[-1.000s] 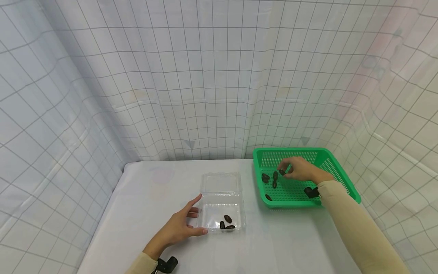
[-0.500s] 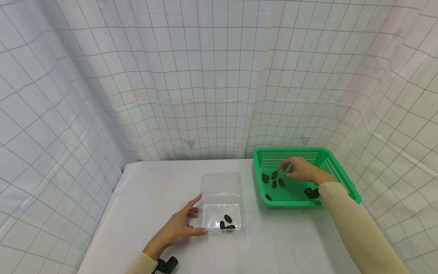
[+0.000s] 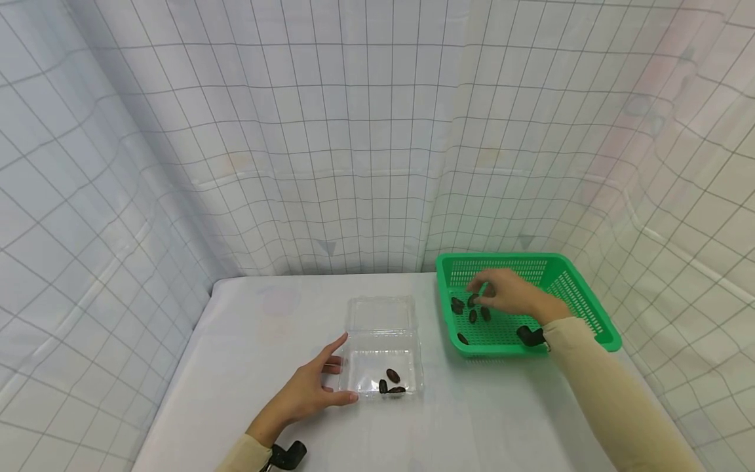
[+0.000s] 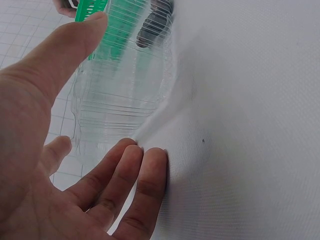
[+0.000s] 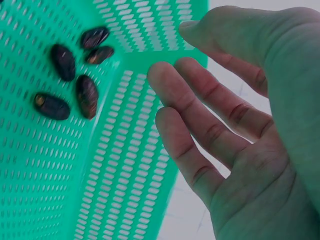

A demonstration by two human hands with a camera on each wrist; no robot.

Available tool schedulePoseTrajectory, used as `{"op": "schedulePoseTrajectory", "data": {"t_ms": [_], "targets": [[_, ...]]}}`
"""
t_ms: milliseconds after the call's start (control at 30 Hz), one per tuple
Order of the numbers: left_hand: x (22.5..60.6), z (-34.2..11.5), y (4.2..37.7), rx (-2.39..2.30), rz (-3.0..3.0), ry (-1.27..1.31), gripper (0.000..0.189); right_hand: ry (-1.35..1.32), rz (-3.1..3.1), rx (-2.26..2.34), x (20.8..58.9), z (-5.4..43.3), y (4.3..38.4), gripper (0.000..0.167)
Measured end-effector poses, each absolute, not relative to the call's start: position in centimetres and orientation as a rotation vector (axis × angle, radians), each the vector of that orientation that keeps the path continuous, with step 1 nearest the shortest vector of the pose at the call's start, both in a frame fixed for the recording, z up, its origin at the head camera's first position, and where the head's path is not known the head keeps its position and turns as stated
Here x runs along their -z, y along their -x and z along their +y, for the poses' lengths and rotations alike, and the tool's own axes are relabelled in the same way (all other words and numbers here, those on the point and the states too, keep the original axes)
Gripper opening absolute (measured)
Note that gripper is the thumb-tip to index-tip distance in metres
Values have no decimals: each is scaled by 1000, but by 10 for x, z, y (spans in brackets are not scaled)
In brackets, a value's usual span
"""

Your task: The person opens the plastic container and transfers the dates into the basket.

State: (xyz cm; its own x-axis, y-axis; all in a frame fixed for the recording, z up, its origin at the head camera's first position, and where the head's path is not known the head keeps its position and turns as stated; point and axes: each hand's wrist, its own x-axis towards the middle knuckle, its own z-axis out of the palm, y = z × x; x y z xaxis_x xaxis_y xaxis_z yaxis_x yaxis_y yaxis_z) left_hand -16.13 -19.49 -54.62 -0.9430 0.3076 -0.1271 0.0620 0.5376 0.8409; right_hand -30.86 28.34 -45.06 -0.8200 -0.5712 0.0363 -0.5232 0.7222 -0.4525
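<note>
A clear plastic clamshell box (image 3: 361, 373) lies with its lid up and flat behind it, holding 3 dark brown dates (image 3: 393, 375). My left hand (image 3: 307, 392) rests at the box's left side, thumb by the near corner and fingers stretched along the edge. Inside the green basket (image 3: 507, 350), my right hand (image 3: 506, 292) hovers over several dates (image 3: 485, 314). In the right wrist view its fingers (image 5: 170, 85) are loosely bent, thumb apart, with no date between them. Wrinkled dates (image 5: 63, 62) lie on the basket floor in that view.
The basket stands at the table's back right, its slotted walls rising around the right hand. White cloth covers the table (image 3: 265, 341). Grid-patterned curtains (image 3: 366, 164) hang behind and on both sides.
One second ago the right fingers held a date; it was let go and lies in the basket. The right hand has since shifted slightly left. The left hand and box stay put.
</note>
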Motion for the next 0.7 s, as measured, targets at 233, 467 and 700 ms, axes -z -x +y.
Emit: {"op": "schedulePoseTrajectory", "data": {"t_ms": [233, 467, 700], "targets": [[547, -194, 160, -1367, 2517, -305, 123, 999, 2784, 744, 444, 259, 292, 23], [546, -193, 159, -1357, 2523, -297, 122, 1147, 2772, 706, 443, 233, 276, 24], [544, -192, 158, -1350, 2535, -298, 123, 1273, 2737, 663, 441, 207, 260, 25]]}}
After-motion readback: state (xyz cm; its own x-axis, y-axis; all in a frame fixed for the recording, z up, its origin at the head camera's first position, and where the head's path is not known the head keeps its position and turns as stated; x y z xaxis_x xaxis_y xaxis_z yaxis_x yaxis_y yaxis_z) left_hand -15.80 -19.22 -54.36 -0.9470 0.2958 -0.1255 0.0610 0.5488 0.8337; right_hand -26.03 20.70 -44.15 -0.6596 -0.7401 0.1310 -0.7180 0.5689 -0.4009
